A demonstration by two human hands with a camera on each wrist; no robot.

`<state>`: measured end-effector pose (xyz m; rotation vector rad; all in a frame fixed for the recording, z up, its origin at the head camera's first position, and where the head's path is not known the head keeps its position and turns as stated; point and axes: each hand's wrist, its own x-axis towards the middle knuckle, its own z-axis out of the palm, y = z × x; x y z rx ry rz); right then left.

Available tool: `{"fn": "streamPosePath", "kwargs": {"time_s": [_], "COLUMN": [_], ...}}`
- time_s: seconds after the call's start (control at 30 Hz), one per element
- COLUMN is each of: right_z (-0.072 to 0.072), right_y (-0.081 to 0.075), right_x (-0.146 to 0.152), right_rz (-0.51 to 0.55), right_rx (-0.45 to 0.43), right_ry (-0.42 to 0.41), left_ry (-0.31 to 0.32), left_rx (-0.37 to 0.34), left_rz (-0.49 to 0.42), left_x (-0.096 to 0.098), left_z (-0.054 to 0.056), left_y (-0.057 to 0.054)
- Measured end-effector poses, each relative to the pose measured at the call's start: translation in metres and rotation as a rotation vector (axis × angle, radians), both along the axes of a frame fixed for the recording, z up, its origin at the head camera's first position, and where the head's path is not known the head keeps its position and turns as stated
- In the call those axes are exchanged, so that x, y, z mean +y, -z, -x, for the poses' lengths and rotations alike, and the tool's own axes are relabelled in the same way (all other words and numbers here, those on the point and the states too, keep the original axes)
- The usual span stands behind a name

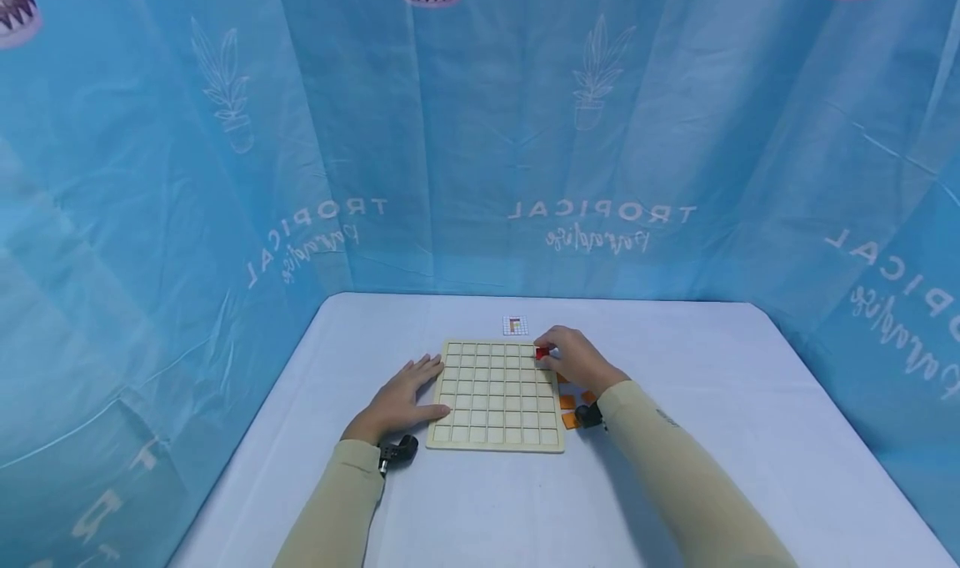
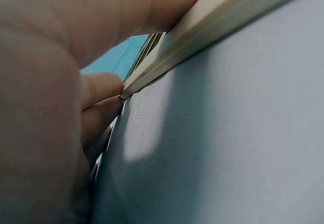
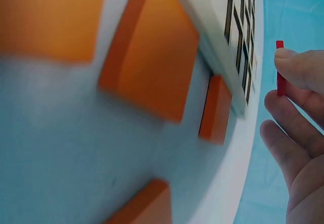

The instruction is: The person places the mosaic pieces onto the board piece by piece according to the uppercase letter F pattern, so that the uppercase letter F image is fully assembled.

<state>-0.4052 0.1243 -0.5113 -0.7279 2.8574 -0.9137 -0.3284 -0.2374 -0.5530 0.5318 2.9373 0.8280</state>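
A pale wooden grid board [image 1: 487,403] lies on the white table. At its left edge my left hand [image 1: 401,397] rests with the fingers extended; the thumb [image 2: 167,6] lies over the rim and the other fingertips touch the edge farther up. My right hand [image 1: 577,358] pinches a thin red square tile [image 1: 542,353] between thumb and fingers, over the board's far right corner. In the right wrist view the red tile [image 3: 280,82] stands on edge in that pinch, raised off the board. The grid squares that show hold no tiles.
Several orange square tiles [image 1: 567,402] lie along the board's right side, some partly hidden under my right wrist. A small printed grid card [image 1: 515,326] with a coloured pattern lies beyond the board's far edge. Blue printed curtains [image 1: 517,151] enclose the table [image 1: 480,510].
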Motion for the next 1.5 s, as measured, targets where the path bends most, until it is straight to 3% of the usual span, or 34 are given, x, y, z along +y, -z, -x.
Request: {"fn": "streamPosePath", "kwargs": {"time_s": [0.2, 0.43, 0.57, 0.87, 1.5], "right_z": [-0.003, -0.005, -0.007, -0.009, 0.004], "right_y": [0.0, 0.001, 0.004, 0.008, 0.008], "right_x": [-0.024, -0.051, -0.061, -0.071, -0.093], "right_rz": [0.034, 0.029, 0.003, 0.015, 0.007], "right_rx": [0.011, 0.015, -0.007, 0.046, 0.046], "right_ry": [-0.043, -0.106, -0.112, -0.184, -0.128], "left_ry": [-0.002, -0.009, 0.003, 0.001, -0.001], "left_rx": [0.011, 0.01, 0.006, -0.003, 0.015], "left_rz": [0.028, 0.002, 0.003, -0.005, 0.0], "left_x": [-0.004, -0.005, -0.004, -0.001, 0.001], "left_z": [0.001, 0.002, 0.0, -0.001, -0.001], "left_y": [-0.001, -0.002, 0.0, 0.001, 0.001]}}
